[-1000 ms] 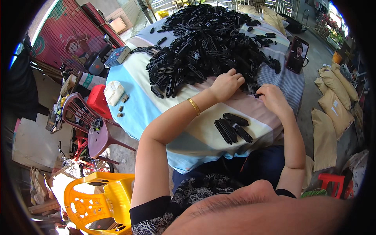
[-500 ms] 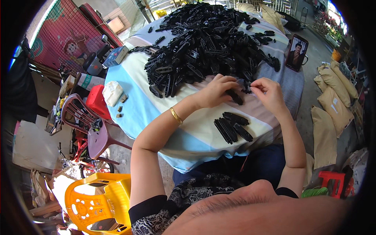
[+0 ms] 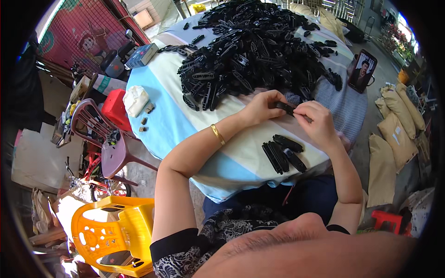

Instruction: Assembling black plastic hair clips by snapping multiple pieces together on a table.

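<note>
While both hands (image 3: 292, 113) grip a black clip (image 3: 285, 107), striped tablecloth (image 3: 171, 120), yellow chair (image 3: 111, 231) nearby

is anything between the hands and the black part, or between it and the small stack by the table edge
Nothing visible. Both the left hand and the right hand already pinch the black part directly. Between it and the small stack lies only bare tablecloth; the big pile sits farther back.

A heap of plastic clips (image 3: 259, 51) lies on the counter (image 3: 167, 125) behind both hands; a small stack of clips (image 3: 283, 154) lies nearer, a phone (image 3: 362, 71) right.
</note>
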`<action>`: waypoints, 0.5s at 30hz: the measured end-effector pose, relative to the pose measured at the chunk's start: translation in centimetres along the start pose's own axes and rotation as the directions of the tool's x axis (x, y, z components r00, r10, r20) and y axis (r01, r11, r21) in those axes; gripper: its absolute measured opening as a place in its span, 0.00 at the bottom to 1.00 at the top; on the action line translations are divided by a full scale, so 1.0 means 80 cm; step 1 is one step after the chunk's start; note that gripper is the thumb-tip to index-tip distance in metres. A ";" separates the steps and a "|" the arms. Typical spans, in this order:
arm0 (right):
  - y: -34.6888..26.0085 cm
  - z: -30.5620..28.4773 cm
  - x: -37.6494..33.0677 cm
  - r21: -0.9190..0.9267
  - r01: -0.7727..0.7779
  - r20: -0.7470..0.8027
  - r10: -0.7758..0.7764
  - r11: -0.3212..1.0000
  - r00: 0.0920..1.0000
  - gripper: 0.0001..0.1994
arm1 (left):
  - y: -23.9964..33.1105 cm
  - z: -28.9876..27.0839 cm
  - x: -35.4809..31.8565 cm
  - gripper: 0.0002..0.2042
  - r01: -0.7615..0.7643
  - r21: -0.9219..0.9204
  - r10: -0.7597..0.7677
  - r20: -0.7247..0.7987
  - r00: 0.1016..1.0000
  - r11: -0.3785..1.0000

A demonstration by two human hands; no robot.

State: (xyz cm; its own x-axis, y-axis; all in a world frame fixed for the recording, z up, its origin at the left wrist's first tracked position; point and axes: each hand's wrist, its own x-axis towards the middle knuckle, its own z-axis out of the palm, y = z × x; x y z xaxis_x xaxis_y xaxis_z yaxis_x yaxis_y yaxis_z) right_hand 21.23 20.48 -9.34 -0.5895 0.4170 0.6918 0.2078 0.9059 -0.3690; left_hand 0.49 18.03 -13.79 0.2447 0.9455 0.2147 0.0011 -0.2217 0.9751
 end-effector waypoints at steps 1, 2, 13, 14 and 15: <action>0.000 0.000 0.000 -0.002 0.001 0.002 -0.001 1.000 1.000 0.04 | -0.002 0.000 0.001 0.12 -0.002 -0.002 0.002 -0.001 1.000 1.000; -0.001 0.001 0.000 -0.024 0.016 -0.011 -0.016 1.000 1.000 0.04 | -0.003 0.000 0.001 0.13 0.046 -0.036 -0.046 0.005 0.999 0.998; -0.008 -0.004 -0.002 0.256 -0.202 -0.020 0.214 0.945 0.977 0.04 | 0.019 0.019 -0.008 0.15 0.207 -0.581 -0.232 0.032 0.972 0.787; -0.004 0.001 -0.007 0.335 -0.227 0.028 0.232 0.914 0.972 0.04 | 0.030 0.025 -0.008 0.14 0.195 -0.649 -0.210 0.055 0.976 0.735; -0.002 0.003 -0.011 0.410 -0.255 0.076 0.246 0.876 0.966 0.04 | 0.035 0.029 -0.008 0.15 0.185 -0.713 -0.187 0.076 0.979 0.677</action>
State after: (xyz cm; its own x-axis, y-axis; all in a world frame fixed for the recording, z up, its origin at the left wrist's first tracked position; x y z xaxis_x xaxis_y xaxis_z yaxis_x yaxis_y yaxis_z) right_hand 21.50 19.94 -10.05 -0.5780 0.6199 0.5307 0.0124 0.6570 -0.7538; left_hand 2.56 16.25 -11.30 0.3135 0.9493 0.0239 -0.6452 0.1945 0.7388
